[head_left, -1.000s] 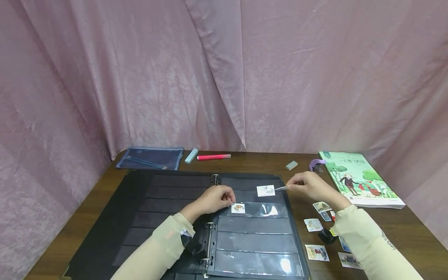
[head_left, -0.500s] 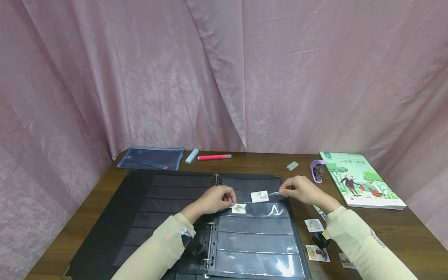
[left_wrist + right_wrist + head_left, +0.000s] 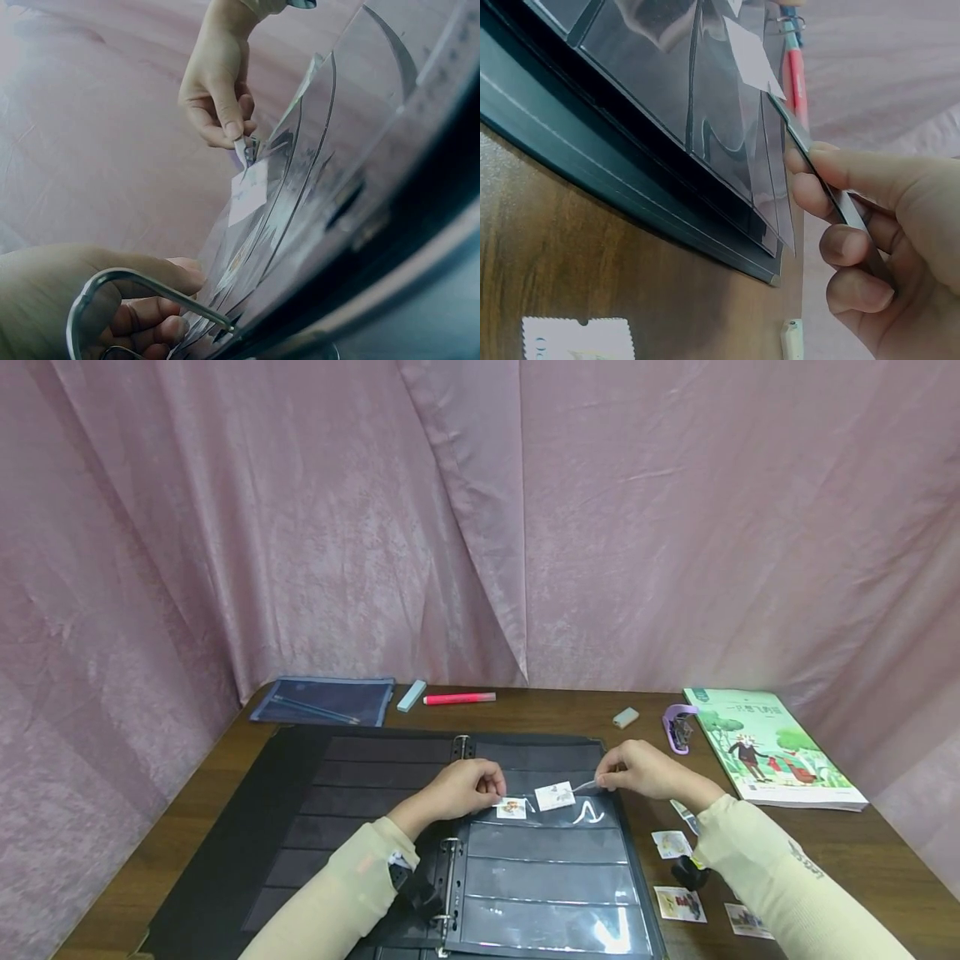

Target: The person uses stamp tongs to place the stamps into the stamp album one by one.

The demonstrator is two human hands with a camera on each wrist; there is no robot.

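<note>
A stamp album (image 3: 551, 843) with clear pocket strips lies spread out, its ring binding down the middle. My right hand (image 3: 637, 768) grips metal tweezers (image 3: 802, 139), whose tips hold a white stamp (image 3: 555, 796) over the right page's upper pockets. Just left of it, a smaller stamp with an orange picture (image 3: 512, 808) sits at a pocket strip. My left hand (image 3: 465, 787) pinches the clear pocket film (image 3: 217, 277) of that page between thumb and fingers, next to the smaller stamp. A metal ring (image 3: 142, 277) passes in front of this hand in the left wrist view.
Several loose stamps (image 3: 680, 903) lie right of the album, partly under the right sleeve. Behind are a mesh pouch (image 3: 322, 700), a blue stick-shaped block (image 3: 412, 695), a red marker (image 3: 459, 698), an eraser (image 3: 626, 717), a purple stapler-like item (image 3: 678, 729) and a green book (image 3: 776, 747).
My right hand has moved left and slightly down, carrying the white stamp from the upper right of the page toward the smaller stamp. The left hand has stayed in place.
</note>
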